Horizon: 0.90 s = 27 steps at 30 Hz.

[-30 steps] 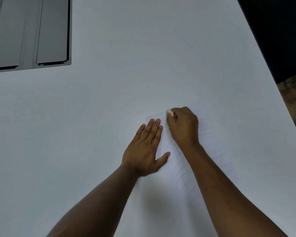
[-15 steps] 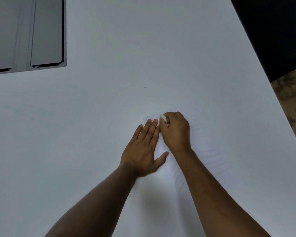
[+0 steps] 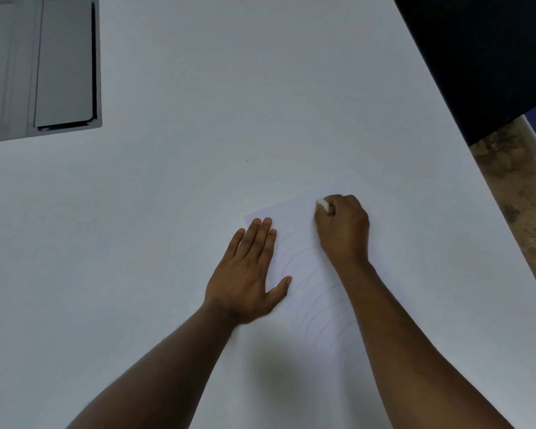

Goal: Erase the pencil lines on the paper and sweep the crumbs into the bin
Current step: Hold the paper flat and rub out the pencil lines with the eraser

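Paper (image 3: 294,243) thin, curved lines | left hand (image 3: 245,274) flat | right hand (image 3: 342,230) pinches white eraser (image 3: 322,204)

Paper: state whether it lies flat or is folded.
Flat. The paper lies spread on the table, the left hand pressing it down; no fold shows.

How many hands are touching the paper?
2. The left hand lies flat on the paper's left edge; the right hand holds an eraser near its top.

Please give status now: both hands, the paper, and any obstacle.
Left hand flat, pressing paper. Right hand grips eraser at the far edge. Pencil lines remain. No obstacle seen.
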### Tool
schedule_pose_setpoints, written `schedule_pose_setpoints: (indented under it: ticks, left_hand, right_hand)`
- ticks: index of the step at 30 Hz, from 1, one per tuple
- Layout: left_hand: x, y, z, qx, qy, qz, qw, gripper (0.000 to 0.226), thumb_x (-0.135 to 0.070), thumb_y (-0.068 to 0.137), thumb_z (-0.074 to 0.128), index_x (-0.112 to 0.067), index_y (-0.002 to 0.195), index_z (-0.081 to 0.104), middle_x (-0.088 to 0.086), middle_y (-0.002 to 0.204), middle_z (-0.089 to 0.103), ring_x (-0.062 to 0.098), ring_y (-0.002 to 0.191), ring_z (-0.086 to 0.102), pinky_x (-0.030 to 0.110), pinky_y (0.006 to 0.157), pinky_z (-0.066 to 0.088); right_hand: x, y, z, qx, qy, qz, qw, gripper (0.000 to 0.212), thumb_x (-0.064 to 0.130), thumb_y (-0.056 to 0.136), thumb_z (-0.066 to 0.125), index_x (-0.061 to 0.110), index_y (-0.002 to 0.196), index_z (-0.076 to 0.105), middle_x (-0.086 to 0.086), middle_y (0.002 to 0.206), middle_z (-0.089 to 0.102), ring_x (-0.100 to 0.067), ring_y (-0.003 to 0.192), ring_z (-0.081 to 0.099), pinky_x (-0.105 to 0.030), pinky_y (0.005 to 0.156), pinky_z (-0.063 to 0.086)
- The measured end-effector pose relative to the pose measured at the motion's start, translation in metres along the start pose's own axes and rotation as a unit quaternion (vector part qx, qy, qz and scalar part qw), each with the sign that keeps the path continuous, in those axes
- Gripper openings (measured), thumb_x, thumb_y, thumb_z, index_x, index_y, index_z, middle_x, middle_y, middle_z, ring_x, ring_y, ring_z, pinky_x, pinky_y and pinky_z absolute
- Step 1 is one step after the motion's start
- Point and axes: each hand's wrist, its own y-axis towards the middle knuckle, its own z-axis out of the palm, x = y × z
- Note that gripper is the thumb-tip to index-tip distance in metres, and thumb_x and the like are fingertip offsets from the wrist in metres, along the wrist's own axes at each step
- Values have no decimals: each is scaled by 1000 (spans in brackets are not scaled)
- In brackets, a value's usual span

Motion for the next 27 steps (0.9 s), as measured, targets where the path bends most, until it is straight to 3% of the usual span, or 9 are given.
schedule_pose_setpoints:
  ticks: [2,5,7,13,20,24,27]
  left_hand:
    - [0,0,0,2,1,0,1000,87,-64,102,30,-7,164,13,8,173,3,21,160,-4,42,129,5]
    - [-1,0,0,-2,-1,-1,1000,86,-63,101,34,-6,164,16,9,173,6,22,161,-1,43,129,7]
    - [-1,0,0,-6,0,0,1000,86,-62,101,36,-6,164,17,9,173,6,22,161,-1,44,129,8]
    - [-1,0,0,-8,3,1,1000,87,-62,101,36,-5,164,17,9,173,6,22,160,-2,43,129,7]
    - [-2,0,0,-6,2,-1,1000,87,-62,101,36,-6,164,15,9,173,5,22,161,-1,43,129,7]
    - [-2,0,0,-7,5,-2,1000,87,-63,101,35,-6,164,15,8,173,6,21,161,-2,43,129,7]
    - [-2,0,0,-12,4,-1,1000,87,-62,101,37,-5,163,18,9,173,7,22,161,0,42,129,7]
  right_hand:
    - [-6,0,-1,4,-16,-19,1000,13,13,87,67,10,75,62,-6,77,58,-15,64,48,-15,60,27]
    - [-23,18,-13,-33,-49,-1,998,11,14,86,66,7,78,65,-12,79,58,-25,64,54,-29,61,39]
    - [-33,28,-22,-27,-49,18,998,13,14,88,65,6,78,65,-10,79,56,-22,63,49,-31,61,43]
    - [-28,18,-20,27,-17,-97,995,13,17,90,64,10,79,64,-3,79,54,-15,65,50,-25,62,41]
    - [-36,34,-21,-19,-60,-40,997,15,15,87,61,9,74,60,-7,78,55,-21,62,49,-31,56,43]
    - [-28,17,-18,24,-26,-115,993,12,15,89,63,8,79,63,-5,80,54,-17,65,50,-25,58,40]
    - [-33,22,-18,8,-54,-104,993,15,16,90,62,7,78,63,-8,78,54,-22,63,51,-29,55,42]
